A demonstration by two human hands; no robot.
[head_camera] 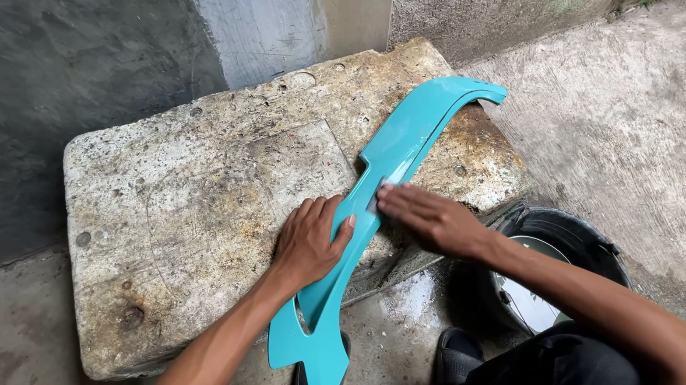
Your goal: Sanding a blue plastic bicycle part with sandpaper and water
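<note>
Squarely under both hands, teal panel (395,155).

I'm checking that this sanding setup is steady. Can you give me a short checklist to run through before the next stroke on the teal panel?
1. Teal panel supported: ok, its upper part lies on the stone slab; the lower end overhangs toward the knees.
2. Left hand bracing: ok, palm flat on slab and panel, thumb over the panel's edge.
3. Right hand on the panel: ok, fingers pressed flat on the surface.
4. Abrasive under the fingers: cannot tell, only a small grey bit shows.
5. Black bucket within reach: ok, it sits beside the slab, below the right forearm.
6. Panel wet: cannot tell.
</note>
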